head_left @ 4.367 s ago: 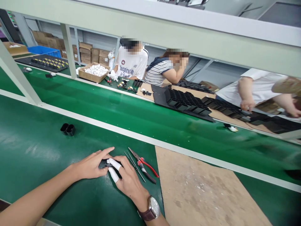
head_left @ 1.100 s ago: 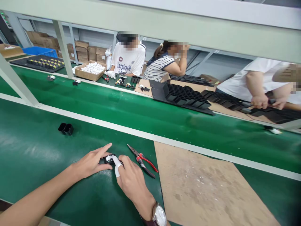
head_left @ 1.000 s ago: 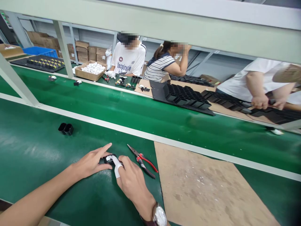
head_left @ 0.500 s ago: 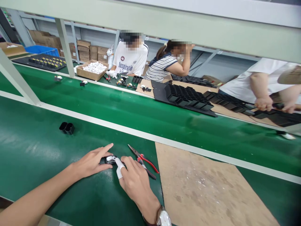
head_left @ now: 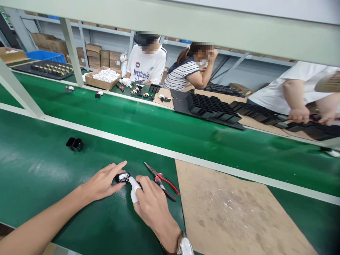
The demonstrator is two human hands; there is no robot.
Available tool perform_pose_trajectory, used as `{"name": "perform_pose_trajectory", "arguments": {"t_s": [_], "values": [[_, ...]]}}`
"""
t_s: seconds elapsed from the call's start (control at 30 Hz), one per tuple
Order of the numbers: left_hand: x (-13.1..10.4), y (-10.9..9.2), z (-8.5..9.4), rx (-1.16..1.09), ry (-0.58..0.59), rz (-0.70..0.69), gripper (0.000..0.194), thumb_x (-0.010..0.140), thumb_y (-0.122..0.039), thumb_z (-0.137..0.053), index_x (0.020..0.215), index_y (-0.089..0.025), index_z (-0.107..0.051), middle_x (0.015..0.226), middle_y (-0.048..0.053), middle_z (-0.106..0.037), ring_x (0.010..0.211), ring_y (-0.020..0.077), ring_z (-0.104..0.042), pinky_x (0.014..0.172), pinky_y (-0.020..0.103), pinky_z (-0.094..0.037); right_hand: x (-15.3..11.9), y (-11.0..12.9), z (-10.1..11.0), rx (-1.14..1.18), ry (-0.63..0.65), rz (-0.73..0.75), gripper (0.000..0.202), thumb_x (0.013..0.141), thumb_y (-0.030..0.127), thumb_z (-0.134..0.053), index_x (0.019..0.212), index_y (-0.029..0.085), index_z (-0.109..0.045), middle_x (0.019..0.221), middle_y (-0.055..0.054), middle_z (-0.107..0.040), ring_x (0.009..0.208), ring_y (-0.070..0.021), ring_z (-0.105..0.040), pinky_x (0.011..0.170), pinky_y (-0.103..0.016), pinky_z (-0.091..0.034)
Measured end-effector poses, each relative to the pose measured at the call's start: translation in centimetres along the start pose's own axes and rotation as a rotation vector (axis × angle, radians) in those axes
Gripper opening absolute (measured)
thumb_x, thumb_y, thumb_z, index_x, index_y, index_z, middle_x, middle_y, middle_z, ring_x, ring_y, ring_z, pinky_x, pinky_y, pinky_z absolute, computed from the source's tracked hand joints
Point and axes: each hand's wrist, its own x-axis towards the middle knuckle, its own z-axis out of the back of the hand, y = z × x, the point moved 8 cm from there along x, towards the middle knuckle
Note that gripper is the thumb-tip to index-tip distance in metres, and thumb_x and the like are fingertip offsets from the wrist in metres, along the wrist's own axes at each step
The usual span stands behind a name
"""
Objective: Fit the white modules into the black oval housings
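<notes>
A small black housing (head_left: pixel 118 178) with white material and thin pale strands in its opening lies on the green bench between my hands. My left hand (head_left: pixel 104 181) grips its left end between thumb and fingers, the index finger raised. My right hand (head_left: pixel 152 198) meets the right end with its index fingertip, which wears a white finger cot (head_left: pixel 134 190); the other fingers are curled. Whatever is pinched under that fingertip is hidden. Just beyond the right hand lie red-and-black long-nose pliers (head_left: pixel 160 179), jaws pointing away to the left.
Two black cups (head_left: pixel 74 144) stand together on the bench at left. A stained brown board (head_left: pixel 228 209) lies at right. Beyond a pale rail (head_left: pixel 127 142) runs a green conveyor belt (head_left: pixel 148 120) carrying small parts. Co-workers sit opposite, near black trays (head_left: pixel 212 108) and a box of white pieces (head_left: pixel 99 83).
The housing has tilted slightly and shifted a little left, showing more of its opening. Small parts on the belt have moved right. Both hands stay nearly in place.
</notes>
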Motion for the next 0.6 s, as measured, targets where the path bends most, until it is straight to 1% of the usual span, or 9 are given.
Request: {"name": "perform_pose_trajectory", "arguments": {"t_s": [0.17,0.27,0.37,0.47,0.6], "values": [[-0.1,-0.7,0.4,0.064,-0.073,-0.045,0.070,0.105,-0.034,-0.058,0.165,-0.029,-0.022,0.126,0.009,-0.074,0.110,0.0269,-0.071,0.093,0.040,-0.062,-0.1,0.4,-0.1,-0.026,0.020,-0.003,0.025,0.090,0.002,-0.046,0.078,0.020,-0.058,0.102,-0.012,-0.063,0.084,-0.0231,-0.054,0.066,-0.035,-0.045],[0.0,-1.4,0.7,0.098,-0.114,-0.080,0.069,0.106,-0.032,-0.056,0.165,-0.027,-0.020,0.121,0.009,-0.074,0.105,0.0270,-0.071,0.091,0.040,-0.062,-0.3,0.7,-0.2,-0.041,0.021,-0.010,0.025,0.090,0.002,-0.045,0.078,0.020,-0.058,0.104,-0.012,-0.063,0.083,-0.0234,-0.053,0.066,-0.035,-0.045],[0.0,-1.7,0.8,0.133,-0.132,-0.100,0.068,0.107,-0.032,-0.054,0.165,-0.026,-0.020,0.117,0.010,-0.074,0.100,0.0274,-0.071,0.087,0.041,-0.062,-0.4,0.9,-0.4,-0.051,0.015,-0.018,0.026,0.091,0.002,-0.044,0.079,0.020,-0.059,0.105,-0.013,-0.064,0.083,-0.0238,-0.052,0.067,-0.036,-0.045],[0.0,-1.8,0.9,0.146,-0.132,-0.107,0.067,0.107,-0.033,-0.053,0.165,-0.026,-0.021,0.116,0.011,-0.074,0.098,0.0275,-0.071,0.086,0.041,-0.062,-0.4,0.9,-0.5,-0.047,0.011,-0.029,0.026,0.091,0.001,-0.045,0.080,0.020,-0.059,0.106,-0.013,-0.064,0.083,-0.0238,-0.053,0.068,-0.036,-0.045],[0.1,-1.7,0.9,0.132,-0.132,-0.105,0.068,0.107,-0.032,-0.054,0.165,-0.026,-0.019,0.120,0.011,-0.075,0.101,0.0275,-0.071,0.087,0.040,-0.061,-0.5,0.4,-0.2,-0.028,-0.025,-0.056,0.023,0.091,0.002,-0.049,0.080,0.019,-0.059,0.107,-0.013,-0.064,0.085,-0.0238,-0.053,0.068,-0.036,-0.045]]}}
